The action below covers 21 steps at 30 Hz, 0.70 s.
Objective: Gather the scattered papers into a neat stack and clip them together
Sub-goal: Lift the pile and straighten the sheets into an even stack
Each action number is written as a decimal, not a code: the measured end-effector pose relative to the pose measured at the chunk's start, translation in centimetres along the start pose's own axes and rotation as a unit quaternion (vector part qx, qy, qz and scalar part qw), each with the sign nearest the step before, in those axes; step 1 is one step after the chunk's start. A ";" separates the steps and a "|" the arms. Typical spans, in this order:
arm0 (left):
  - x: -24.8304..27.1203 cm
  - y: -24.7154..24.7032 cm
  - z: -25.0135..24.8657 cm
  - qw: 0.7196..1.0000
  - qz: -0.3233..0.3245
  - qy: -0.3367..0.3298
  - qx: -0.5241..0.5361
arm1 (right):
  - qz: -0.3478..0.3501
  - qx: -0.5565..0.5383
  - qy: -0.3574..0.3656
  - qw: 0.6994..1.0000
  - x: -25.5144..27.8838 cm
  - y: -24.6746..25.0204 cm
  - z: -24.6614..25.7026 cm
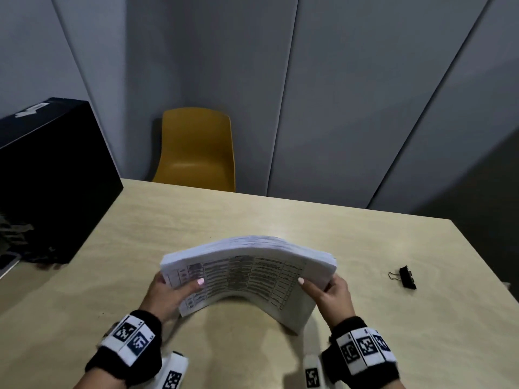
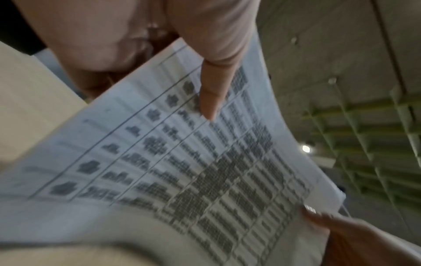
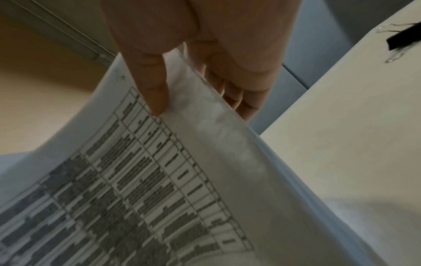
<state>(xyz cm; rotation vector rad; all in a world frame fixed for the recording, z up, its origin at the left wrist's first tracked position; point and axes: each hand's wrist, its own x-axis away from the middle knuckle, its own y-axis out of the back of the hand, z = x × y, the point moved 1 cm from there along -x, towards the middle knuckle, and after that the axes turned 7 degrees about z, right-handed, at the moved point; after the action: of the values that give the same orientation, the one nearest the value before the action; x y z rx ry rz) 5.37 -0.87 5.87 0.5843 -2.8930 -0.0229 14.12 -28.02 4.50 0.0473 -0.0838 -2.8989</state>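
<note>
The thick white stack of printed table sheets [image 1: 247,273] is being held on edge above the near middle of the pale wooden desk [image 1: 280,220], bowed upward, and is being squared. It is being clamped at its ends by the left hand [image 1: 171,293] and the right hand [image 1: 328,293] (thumbs on the printed face). Next, the small black binder clip [image 1: 407,277], lying near the desk's right edge, is probably to be fetched once the stack is laid flat.

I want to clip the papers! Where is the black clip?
In the head view the black clip lies on the table, right of the paper stack, beyond the right hand.
</note>
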 end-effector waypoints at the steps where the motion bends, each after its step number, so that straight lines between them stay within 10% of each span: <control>1: 0.1 -0.4 0.5 1.000 -0.011 0.006 -0.005 | -0.004 0.012 -0.016 1.000 0.0 -0.2 -0.4; 21: 0.8 -0.9 2.5 0.999 0.039 0.001 -0.017 | -0.010 0.068 -0.064 0.996 1.7 -0.2 -3.5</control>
<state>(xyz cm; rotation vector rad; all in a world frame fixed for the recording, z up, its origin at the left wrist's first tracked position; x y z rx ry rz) 4.49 -2.07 3.56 0.4640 -2.9051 -0.0605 12.53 -28.41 0.94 -0.1152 -0.3047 -2.9089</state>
